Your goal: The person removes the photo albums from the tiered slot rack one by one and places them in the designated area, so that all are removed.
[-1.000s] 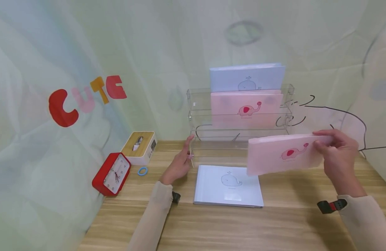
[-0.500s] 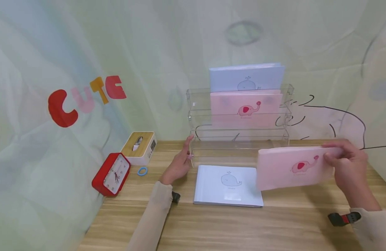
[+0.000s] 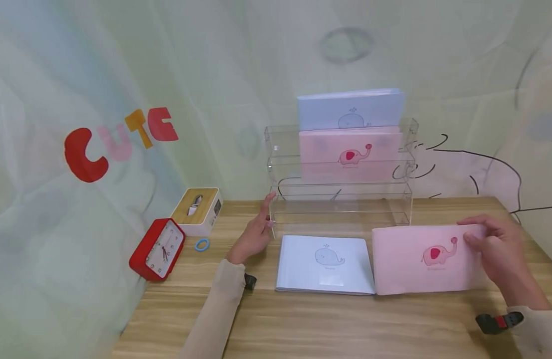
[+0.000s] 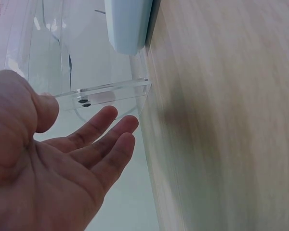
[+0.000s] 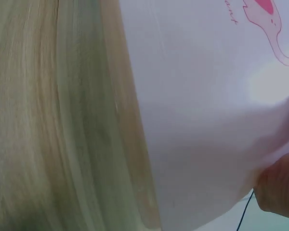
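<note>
My right hand (image 3: 504,249) pinches the right edge of a pink photo album (image 3: 406,262) with an elephant on its cover. The album is close over the table, right beside a pale blue whale album (image 3: 302,264) lying flat. In the right wrist view, the pink album's (image 5: 197,96) lower edge runs along the wood, with the thumb at its side. My left hand (image 3: 253,237) touches the left side of a clear tiered acrylic rack (image 3: 302,207), its fingers fairly straight beside the side panel. A blue album (image 3: 320,109) and another pink album (image 3: 320,154) stand in the rack's upper tiers.
On the left of the table (image 3: 284,324) stand a red alarm clock (image 3: 156,249) and a white tissue box (image 3: 197,212) with a wooden top. A small blue ring (image 3: 202,245) lies near them. Curtain-like fabric (image 3: 240,75) hangs behind and at the sides.
My right hand has brought the pink album down and to the right, from in front of the rack to beside the flat blue album. The left hand has stayed at the rack.
</note>
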The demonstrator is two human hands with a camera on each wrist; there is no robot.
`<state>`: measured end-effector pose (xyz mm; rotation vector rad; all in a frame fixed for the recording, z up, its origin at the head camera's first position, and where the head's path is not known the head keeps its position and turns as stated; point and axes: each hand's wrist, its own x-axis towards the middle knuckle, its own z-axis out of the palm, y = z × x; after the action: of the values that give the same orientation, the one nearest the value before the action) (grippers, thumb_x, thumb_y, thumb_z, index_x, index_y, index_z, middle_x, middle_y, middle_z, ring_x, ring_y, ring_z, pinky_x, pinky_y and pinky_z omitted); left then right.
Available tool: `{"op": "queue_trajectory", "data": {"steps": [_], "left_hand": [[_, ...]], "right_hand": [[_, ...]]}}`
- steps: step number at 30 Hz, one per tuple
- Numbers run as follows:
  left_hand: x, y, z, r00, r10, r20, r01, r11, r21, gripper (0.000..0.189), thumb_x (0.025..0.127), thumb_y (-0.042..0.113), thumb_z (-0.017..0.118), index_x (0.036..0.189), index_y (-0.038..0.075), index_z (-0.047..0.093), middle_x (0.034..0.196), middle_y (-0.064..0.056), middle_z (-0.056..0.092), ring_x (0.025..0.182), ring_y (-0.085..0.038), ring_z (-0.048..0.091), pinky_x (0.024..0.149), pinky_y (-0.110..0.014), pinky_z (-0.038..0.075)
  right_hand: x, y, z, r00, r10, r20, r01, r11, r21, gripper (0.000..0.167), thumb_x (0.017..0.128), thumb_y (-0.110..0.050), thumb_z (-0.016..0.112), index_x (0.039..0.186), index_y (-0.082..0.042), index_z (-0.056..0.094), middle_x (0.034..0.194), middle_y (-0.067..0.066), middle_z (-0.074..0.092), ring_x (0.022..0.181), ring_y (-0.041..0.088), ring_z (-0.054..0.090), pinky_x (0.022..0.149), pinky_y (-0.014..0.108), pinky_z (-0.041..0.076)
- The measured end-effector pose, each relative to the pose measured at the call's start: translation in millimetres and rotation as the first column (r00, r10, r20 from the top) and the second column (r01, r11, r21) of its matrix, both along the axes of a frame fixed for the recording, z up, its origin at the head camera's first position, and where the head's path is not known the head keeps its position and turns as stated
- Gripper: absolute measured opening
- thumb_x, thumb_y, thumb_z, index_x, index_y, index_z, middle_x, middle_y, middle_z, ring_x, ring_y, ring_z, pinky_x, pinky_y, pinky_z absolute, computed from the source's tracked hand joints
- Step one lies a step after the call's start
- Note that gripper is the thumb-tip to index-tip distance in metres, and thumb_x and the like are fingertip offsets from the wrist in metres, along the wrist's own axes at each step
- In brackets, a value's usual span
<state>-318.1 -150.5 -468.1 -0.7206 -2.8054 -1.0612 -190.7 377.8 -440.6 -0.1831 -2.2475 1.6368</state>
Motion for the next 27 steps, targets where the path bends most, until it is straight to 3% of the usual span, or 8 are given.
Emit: {"op": "queue_trajectory", "data": {"steps": [5, 10, 13, 15, 18, 20, 25, 27], "left_hand": [[1.0, -0.2, 0.5, 1.000, -0.004, -0.007, 0.004, 1.000, 0.002, 0.084, 0.110, -0.002, 0.047, 0.171, 0.034, 0.002, 0.112, -0.020, 0.066, 0.086, -0.025, 0.058, 0.083, -0.042, 0.054], [0.2, -1.2, -0.7, 1.000, -0.017, -0.007, 0.017, 1.000, 0.002, 0.082, 0.111, 0.002, 0.046, 0.171, 0.034, 0.000, 0.122, -0.023, 0.066, 0.089, -0.027, 0.059, 0.089, -0.045, 0.055], [0.3, -1.6, -1.4, 0.999, -0.029, -0.023, 0.029, 1.000, 0.006, 0.080, 0.112, 0.005, 0.046, 0.171, 0.031, 0.000, 0.146, -0.025, 0.059, 0.093, -0.031, 0.062, 0.094, -0.051, 0.057], [0.6, -1.7, -1.2, 0.999, -0.031, -0.030, 0.031, 0.999, 0.007, 0.079, 0.112, 0.006, 0.046, 0.172, 0.030, 0.000, 0.161, -0.024, 0.048, 0.096, -0.033, 0.063, 0.097, -0.055, 0.056], [1.1, -2.1, -1.4, 0.999, -0.031, -0.034, 0.031, 1.000, 0.003, 0.079, 0.112, 0.006, 0.046, 0.172, 0.030, -0.001, 0.167, -0.023, 0.042, 0.098, -0.033, 0.064, 0.098, -0.056, 0.056], [1.2, -2.0, -1.3, 0.999, -0.028, -0.028, 0.028, 1.000, 0.000, 0.079, 0.112, 0.006, 0.045, 0.172, 0.030, -0.001, 0.167, -0.024, 0.043, 0.096, -0.033, 0.063, 0.097, -0.055, 0.056], [0.8, -1.6, -0.6, 0.999, -0.029, -0.017, 0.029, 1.000, -0.002, 0.078, 0.113, 0.006, 0.044, 0.172, 0.031, -0.001, 0.169, -0.023, 0.041, 0.096, -0.034, 0.063, 0.098, -0.055, 0.056], [0.4, -1.4, -0.3, 0.999, -0.032, -0.027, 0.032, 0.999, -0.002, 0.078, 0.113, 0.006, 0.045, 0.172, 0.030, 0.000, 0.170, -0.022, 0.040, 0.095, -0.033, 0.063, 0.097, -0.055, 0.057]], "right_hand": [[-3.2, 6, -8.6, 0.997, 0.004, 0.082, -0.007, 0.999, 0.032, 0.035, 0.107, 0.002, 0.052, 0.121, -0.016, 0.078, 0.120, -0.030, 0.047, 0.124, -0.002, 0.032, 0.084, 0.000, 0.046], [-7.6, 12, -14.2, 0.979, -0.002, 0.204, -0.011, 0.998, 0.059, 0.037, 0.108, -0.003, 0.053, 0.122, -0.026, 0.079, 0.115, -0.031, 0.047, 0.116, 0.008, 0.039, 0.077, 0.009, 0.049], [-11.1, 13, -15.7, 0.955, -0.035, 0.296, 0.007, 0.995, 0.096, 0.033, 0.109, -0.008, 0.054, 0.129, -0.023, 0.075, 0.132, -0.008, 0.057, 0.129, 0.026, 0.040, 0.079, 0.010, 0.049], [-14.2, 13, -15.5, 0.935, -0.050, 0.350, 0.010, 0.993, 0.116, 0.034, 0.108, -0.010, 0.054, 0.138, -0.014, 0.070, 0.151, 0.013, 0.052, 0.141, 0.040, 0.035, 0.100, 0.022, 0.054], [-20.1, 12, -15.7, 0.918, -0.045, 0.394, -0.002, 0.993, 0.118, 0.044, 0.107, -0.007, 0.050, 0.149, 0.003, 0.056, 0.171, 0.032, 0.028, 0.155, 0.055, 0.022, 0.127, 0.055, 0.038], [-24.0, 11, -17.0, 0.909, -0.043, 0.414, -0.007, 0.993, 0.119, 0.049, 0.105, -0.005, 0.047, 0.152, 0.008, 0.049, 0.172, 0.035, 0.023, 0.157, 0.058, 0.016, 0.127, 0.072, 0.026], [-31.5, 11, -22.3, 0.890, -0.052, 0.454, -0.018, 0.989, 0.148, 0.054, 0.103, -0.004, 0.044, 0.155, 0.008, 0.045, 0.171, 0.037, 0.023, 0.157, 0.060, 0.017, 0.123, 0.075, 0.028], [-32.8, 10, -23.1, 0.884, -0.042, 0.466, -0.028, 0.990, 0.142, 0.055, 0.103, -0.006, 0.044, 0.157, 0.008, 0.043, 0.171, 0.037, 0.022, 0.158, 0.062, 0.014, 0.124, 0.078, 0.023]]}}
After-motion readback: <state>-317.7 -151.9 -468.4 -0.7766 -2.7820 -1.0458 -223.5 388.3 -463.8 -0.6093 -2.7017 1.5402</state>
